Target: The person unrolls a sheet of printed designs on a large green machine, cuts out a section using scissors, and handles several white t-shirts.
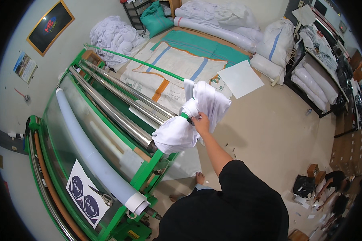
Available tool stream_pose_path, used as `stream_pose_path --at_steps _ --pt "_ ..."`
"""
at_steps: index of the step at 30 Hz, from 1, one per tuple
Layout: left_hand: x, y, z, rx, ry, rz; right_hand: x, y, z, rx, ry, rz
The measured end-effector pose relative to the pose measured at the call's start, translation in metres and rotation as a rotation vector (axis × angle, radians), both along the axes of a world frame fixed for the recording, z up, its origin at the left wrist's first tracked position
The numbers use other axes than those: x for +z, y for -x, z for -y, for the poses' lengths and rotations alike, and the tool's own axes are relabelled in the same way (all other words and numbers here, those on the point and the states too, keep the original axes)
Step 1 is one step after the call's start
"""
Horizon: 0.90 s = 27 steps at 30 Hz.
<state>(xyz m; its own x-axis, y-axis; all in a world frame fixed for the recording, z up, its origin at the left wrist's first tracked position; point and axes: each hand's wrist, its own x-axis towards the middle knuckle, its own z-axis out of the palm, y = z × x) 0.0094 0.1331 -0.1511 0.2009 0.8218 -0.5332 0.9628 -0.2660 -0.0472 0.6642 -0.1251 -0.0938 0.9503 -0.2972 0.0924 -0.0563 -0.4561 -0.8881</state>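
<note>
My right hand (199,123) reaches forward from a black sleeve, with its fingers closed at a bunched white cloth (175,134). The cloth is draped and gathered around a green bar end (184,115) at the near right corner of the roller machine. Part of it hangs down on both sides of the bar, and its folds hide what lies beneath. The fingertips are partly hidden against the cloth and the green part. My left hand is out of view.
Steel rollers (110,106) and a pale fabric roll (94,160) span the green machine. Scissors (104,197) lie on a printed sheet (77,176). Woven sacks (171,60) and a white board (240,78) cover floor beyond. Another person (334,181) is at far right.
</note>
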Motion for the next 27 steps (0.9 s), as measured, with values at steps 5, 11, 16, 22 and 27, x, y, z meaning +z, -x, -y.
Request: stream_pose_path --at_steps 5,11,16,22,27 --pt "-0.015 0.04 -0.024 0.107 -0.019 -0.011 0.037 0.015 0.001 0.058 0.108 0.158" --pt "0.06 0.017 -0.036 0.163 -0.697 0.442 0.091 0.009 0.007 -0.002 0.005 0.102" --pt "0.175 -0.045 -0.088 0.5 -0.774 0.903 0.121 -0.003 -0.025 -0.049 -0.317 0.14" --pt "0.25 -0.211 -0.048 0.229 -0.075 1.516 0.262 0.133 -0.084 1.105 -0.51 0.125" --pt "0.281 -0.335 0.025 0.458 1.256 1.498 0.277 0.203 -0.071 1.586 -0.416 0.111"
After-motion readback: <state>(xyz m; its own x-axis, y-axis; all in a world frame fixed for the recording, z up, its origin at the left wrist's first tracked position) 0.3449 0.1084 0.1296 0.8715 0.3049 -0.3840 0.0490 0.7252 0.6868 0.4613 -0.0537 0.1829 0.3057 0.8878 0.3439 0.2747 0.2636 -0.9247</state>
